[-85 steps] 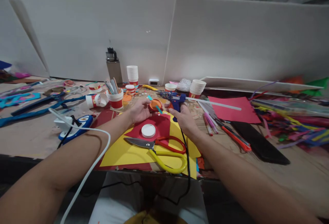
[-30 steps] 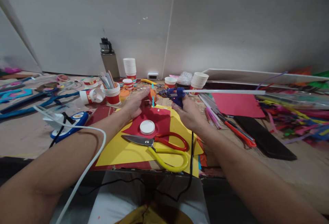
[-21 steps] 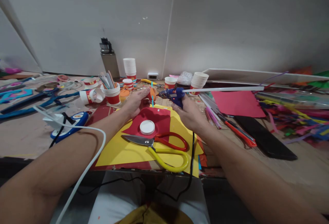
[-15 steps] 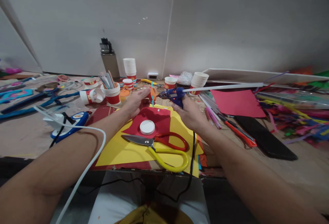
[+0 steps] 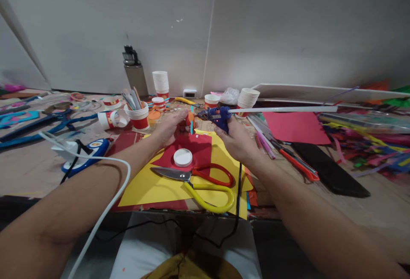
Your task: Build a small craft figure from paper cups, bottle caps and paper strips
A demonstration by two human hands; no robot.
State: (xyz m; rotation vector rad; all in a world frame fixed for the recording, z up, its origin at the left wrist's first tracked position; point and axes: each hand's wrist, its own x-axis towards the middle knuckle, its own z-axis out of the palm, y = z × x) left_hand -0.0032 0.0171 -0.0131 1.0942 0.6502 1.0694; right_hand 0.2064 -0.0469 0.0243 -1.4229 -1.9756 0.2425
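My left hand [image 5: 172, 126] is closed around a small red-and-orange paper piece [image 5: 191, 119] with a light-blue strip standing across it. My right hand [image 5: 235, 138] grips a blue hot glue gun [image 5: 220, 119], its nozzle pointing left at the piece. From the gun's back a long white glue stick [image 5: 285, 109] sticks out to the right. Below the hands, a white round lid [image 5: 183, 158] lies on red paper [image 5: 201, 144] over yellow paper [image 5: 141, 191]. Large scissors [image 5: 209, 187] with one red and one yellow handle rest nearest me.
A cup of pencils [image 5: 139, 119], stacked paper cups [image 5: 160, 83] and a bottle [image 5: 134, 74] stand at the back left. On the right lie a red cutter [image 5: 299, 164], a black flat case [image 5: 333, 172] and colourful strips [image 5: 378, 146]. A white cable [image 5: 109, 208] crosses my left forearm.
The held piece has turned and risen slightly, so its orange face and blue strip sit a little differently near the nozzle. The view has shifted slightly; both hands keep their hold.
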